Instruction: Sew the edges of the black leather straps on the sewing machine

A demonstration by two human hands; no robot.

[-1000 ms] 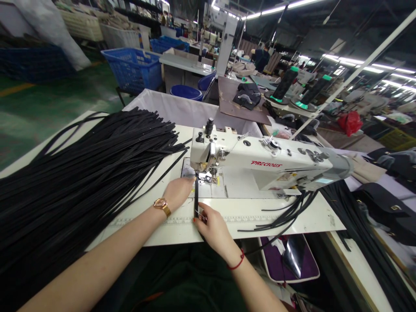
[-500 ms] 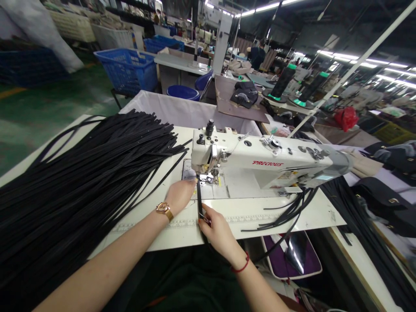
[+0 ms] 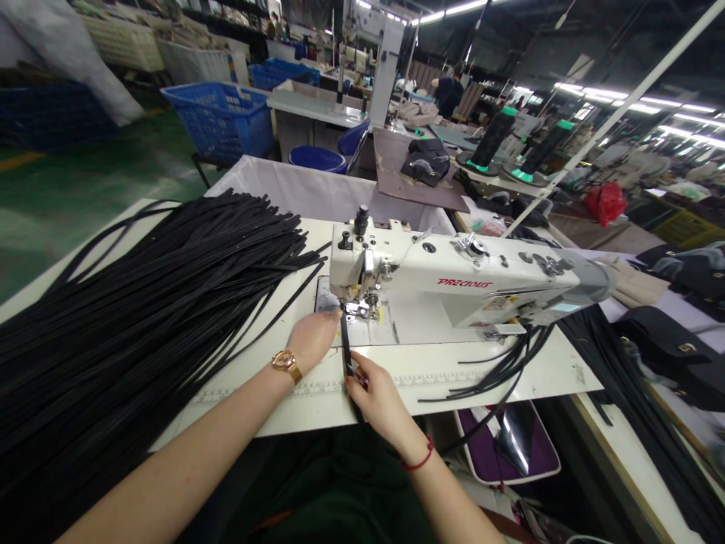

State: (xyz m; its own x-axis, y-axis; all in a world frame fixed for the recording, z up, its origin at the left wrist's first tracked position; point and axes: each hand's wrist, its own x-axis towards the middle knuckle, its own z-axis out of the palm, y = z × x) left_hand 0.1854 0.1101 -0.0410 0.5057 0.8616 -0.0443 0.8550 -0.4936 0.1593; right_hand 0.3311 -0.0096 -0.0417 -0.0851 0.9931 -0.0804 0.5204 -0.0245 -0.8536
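A white sewing machine (image 3: 453, 276) stands on a pale table with a printed ruler scale. One narrow black strap (image 3: 347, 340) runs from under its presser foot toward the table's front edge. My left hand (image 3: 317, 338), with a gold watch at the wrist, has its fingertips closed at the strap beside the foot. Nearer the front edge, my right hand (image 3: 374, 389) pinches the same strap between thumb and fingers; a small metal tool shows in its palm. Left of the machine lies a big bundle of black straps (image 3: 170, 279).
More black straps (image 3: 510, 366) hang over the table's front edge at the right. Behind are a blue basket (image 3: 223, 121), a blue chair (image 3: 317, 159) and thread cones (image 3: 498, 140). A purple-lined tray (image 3: 481, 453) sits below the table. A person (image 3: 449, 94) is far back.
The whole view has shifted very slightly. Both hands keep nearly the same places on the strap.
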